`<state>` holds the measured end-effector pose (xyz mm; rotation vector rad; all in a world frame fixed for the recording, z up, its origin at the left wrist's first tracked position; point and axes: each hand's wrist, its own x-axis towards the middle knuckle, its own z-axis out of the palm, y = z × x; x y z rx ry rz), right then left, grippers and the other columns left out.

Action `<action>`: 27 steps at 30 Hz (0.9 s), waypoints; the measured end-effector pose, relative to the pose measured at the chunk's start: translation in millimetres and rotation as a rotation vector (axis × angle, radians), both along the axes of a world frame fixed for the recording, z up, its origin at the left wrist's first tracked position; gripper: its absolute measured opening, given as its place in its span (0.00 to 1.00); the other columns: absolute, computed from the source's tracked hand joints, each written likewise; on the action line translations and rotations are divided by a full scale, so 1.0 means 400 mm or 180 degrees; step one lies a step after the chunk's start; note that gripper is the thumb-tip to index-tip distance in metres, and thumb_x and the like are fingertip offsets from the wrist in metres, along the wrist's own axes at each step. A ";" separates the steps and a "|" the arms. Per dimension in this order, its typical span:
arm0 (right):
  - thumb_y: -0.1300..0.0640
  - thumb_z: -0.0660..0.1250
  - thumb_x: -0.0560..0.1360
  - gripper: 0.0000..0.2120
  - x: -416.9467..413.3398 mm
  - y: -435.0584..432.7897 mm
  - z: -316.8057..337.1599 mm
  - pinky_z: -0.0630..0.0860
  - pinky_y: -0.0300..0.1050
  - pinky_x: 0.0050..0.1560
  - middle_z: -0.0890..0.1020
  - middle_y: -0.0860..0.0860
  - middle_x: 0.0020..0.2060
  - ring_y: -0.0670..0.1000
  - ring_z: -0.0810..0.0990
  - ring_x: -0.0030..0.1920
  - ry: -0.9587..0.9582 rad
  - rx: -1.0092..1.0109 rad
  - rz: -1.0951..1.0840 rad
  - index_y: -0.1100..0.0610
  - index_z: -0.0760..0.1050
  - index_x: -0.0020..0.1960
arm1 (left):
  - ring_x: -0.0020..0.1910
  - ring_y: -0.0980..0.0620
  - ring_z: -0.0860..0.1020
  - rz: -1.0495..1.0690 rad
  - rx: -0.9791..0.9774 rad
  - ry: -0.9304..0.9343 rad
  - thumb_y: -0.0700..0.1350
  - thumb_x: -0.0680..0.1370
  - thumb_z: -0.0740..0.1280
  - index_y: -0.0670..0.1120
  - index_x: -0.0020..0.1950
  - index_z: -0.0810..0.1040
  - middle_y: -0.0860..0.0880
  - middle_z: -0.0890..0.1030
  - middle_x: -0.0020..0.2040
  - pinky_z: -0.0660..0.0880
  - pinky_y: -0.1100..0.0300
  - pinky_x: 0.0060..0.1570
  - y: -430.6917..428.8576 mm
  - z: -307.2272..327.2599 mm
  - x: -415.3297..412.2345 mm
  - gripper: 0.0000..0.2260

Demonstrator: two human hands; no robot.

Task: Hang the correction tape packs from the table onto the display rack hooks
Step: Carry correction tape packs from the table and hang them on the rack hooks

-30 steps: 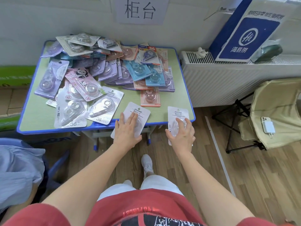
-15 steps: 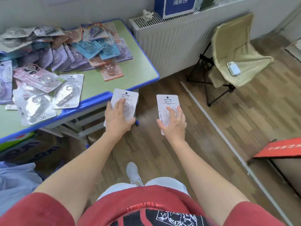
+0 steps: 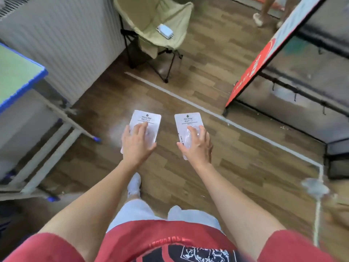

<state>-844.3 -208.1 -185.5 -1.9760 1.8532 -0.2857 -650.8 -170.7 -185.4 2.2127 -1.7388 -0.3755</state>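
Correction tape packs, two, white cards with clear blisters: left pack [image 3: 146,120] held in the left hand [image 3: 137,144], right pack [image 3: 188,121] held in the right hand [image 3: 196,146], fingers curled over each blister. Packs lie flat, side by side, not touching, above the wood floor [image 3: 188,87], printed ends away from the body. Table [image 3: 20,72] corner at far left. Display rack [image 3: 311,69] with dark hooks [image 3: 295,96] at right, well apart from both packs. Folding chair [image 3: 151,19] beyond, phone [image 3: 165,30] on its seat.

Print ending in "テープ" heads the left pack [image 3: 146,119] and right pack [image 3: 188,120]; lettering on the red sign [image 3: 251,72] and shirt [image 3: 170,241] blurs beyond reading.
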 end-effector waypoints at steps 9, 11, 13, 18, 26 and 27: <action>0.46 0.71 0.71 0.30 -0.465 0.039 -0.010 0.66 0.55 0.61 0.63 0.56 0.70 0.61 0.64 0.66 0.0138 -0.0030 -0.1377 0.51 0.68 0.70 | 0.72 0.37 0.57 -0.1217 0.0425 0.0167 0.51 0.72 0.71 0.49 0.75 0.64 0.51 0.67 0.72 0.59 0.46 0.70 -0.157 -0.003 -0.482 0.33; 0.46 0.71 0.71 0.30 -0.546 0.024 -0.014 0.67 0.56 0.61 0.64 0.57 0.70 0.62 0.65 0.66 0.0112 -0.0028 -0.1664 0.52 0.69 0.70 | 0.74 0.39 0.53 -0.1492 0.0490 0.0130 0.52 0.73 0.70 0.51 0.76 0.60 0.53 0.63 0.74 0.55 0.48 0.71 -0.208 -0.004 -0.573 0.34; 0.46 0.71 0.71 0.30 -0.623 0.002 -0.018 0.67 0.58 0.62 0.64 0.57 0.70 0.62 0.64 0.67 0.0102 -0.0020 -0.1887 0.52 0.69 0.70 | 0.75 0.40 0.52 -0.1756 0.0490 0.0088 0.53 0.74 0.69 0.52 0.77 0.58 0.53 0.61 0.75 0.53 0.50 0.71 -0.258 -0.001 -0.663 0.34; 0.45 0.69 0.73 0.30 -0.800 -0.064 -0.006 0.66 0.56 0.62 0.62 0.56 0.71 0.60 0.62 0.70 0.0118 0.0005 -0.2373 0.51 0.66 0.72 | 0.75 0.39 0.52 -0.2272 0.0486 -0.0059 0.54 0.74 0.69 0.52 0.77 0.57 0.51 0.59 0.76 0.53 0.48 0.71 -0.392 0.007 -0.856 0.35; 0.44 0.68 0.74 0.30 -1.062 -0.167 0.038 0.68 0.56 0.60 0.60 0.55 0.72 0.59 0.63 0.68 0.0242 -0.0128 -0.2818 0.51 0.64 0.72 | 0.75 0.38 0.52 -0.2784 0.0346 -0.0180 0.55 0.74 0.69 0.51 0.77 0.56 0.51 0.57 0.77 0.54 0.46 0.71 -0.542 0.049 -1.148 0.36; 0.44 0.68 0.74 0.30 -1.096 -0.180 0.039 0.69 0.57 0.60 0.60 0.56 0.72 0.59 0.63 0.68 0.0245 -0.0159 -0.2843 0.51 0.64 0.72 | 0.75 0.38 0.52 -0.2800 0.0330 -0.0195 0.55 0.74 0.69 0.51 0.77 0.56 0.51 0.56 0.77 0.53 0.46 0.71 -0.555 0.051 -1.185 0.36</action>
